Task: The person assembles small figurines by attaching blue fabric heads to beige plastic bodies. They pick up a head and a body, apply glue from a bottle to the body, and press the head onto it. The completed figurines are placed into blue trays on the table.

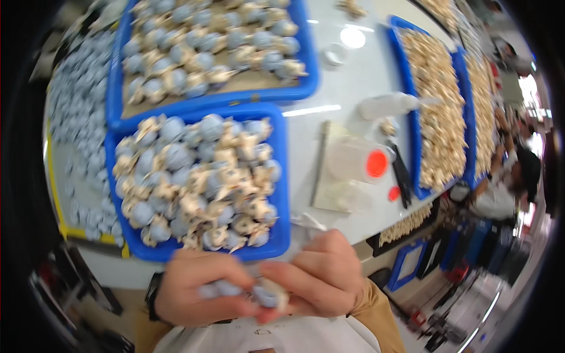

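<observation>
My left hand, with a dark band at its wrist, is closed around small light-blue pieces in front of my body. My right hand pinches a small cream-and-blue figure, and the fingertips of both hands meet around it. Motion blur hides its detail. Just beyond my hands, a blue tray is heaped with similar cream figures with round light-blue parts. A second blue tray behind it has the same kind of figures set out in rows.
Loose light-blue pieces cover the left of the table. Right of the trays are a white squeeze bottle, a clear container with a red-orange round part and a black-handled tool. Blue trays of cream pieces stand farther right, near other people.
</observation>
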Motion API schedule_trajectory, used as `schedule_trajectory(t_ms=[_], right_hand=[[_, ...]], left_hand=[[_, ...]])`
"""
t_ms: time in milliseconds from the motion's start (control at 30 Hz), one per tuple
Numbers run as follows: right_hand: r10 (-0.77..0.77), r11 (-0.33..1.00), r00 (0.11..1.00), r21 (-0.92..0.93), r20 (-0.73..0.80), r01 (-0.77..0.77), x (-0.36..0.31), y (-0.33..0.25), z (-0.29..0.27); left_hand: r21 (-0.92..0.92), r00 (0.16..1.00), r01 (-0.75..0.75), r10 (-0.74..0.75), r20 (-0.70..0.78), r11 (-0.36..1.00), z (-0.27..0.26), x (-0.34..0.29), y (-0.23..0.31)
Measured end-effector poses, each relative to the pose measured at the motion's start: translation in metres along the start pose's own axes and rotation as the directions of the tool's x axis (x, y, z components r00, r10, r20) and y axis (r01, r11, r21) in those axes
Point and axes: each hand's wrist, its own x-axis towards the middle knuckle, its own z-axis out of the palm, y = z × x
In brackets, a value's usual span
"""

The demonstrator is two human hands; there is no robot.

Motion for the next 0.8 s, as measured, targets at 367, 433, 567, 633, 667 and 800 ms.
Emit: schedule_trajectory(t_ms=[367, 433, 567, 633, 667, 800], right_hand=[[0.256, 0.920, 0.966, -0.295, -0.046, -0.258, 0.052, -0.004, 0.048], [0.226, 0.925, 0.973, -0.302, -0.053, -0.231, 0.052, -0.012, 0.046], [0.087, 0.993, 0.995, -0.077, -0.045, -0.090, 0.022, -0.024, -0.001], [0.229, 0.952, 0.968, -0.183, -0.103, -0.245, -0.003, -0.004, -0.039], [0.289, 0.890, 0.935, -0.302, -0.204, -0.341, -0.010, 0.014, -0.053], [0.499, 0.434, 0.567, -0.378, -0.655, -0.818, -0.040, 0.043, -0.128]], left_hand=[[-0.663, 0.946, -0.272, 0.066, -0.318, 0.697, 0.009, -0.022, 0.007], [-0.660, 0.937, -0.320, 0.125, -0.326, 0.680, 0.010, -0.022, 0.008], [-0.688, 0.938, -0.345, 0.264, -0.225, 0.638, 0.008, -0.015, -0.005], [-0.586, 0.971, -0.240, 0.188, -0.149, 0.774, 0.008, -0.011, -0.004], [-0.515, 0.968, -0.238, 0.161, -0.191, 0.823, 0.012, -0.015, -0.005], [-0.457, 0.991, -0.128, 0.091, -0.103, 0.880, 0.010, -0.015, -0.004]])
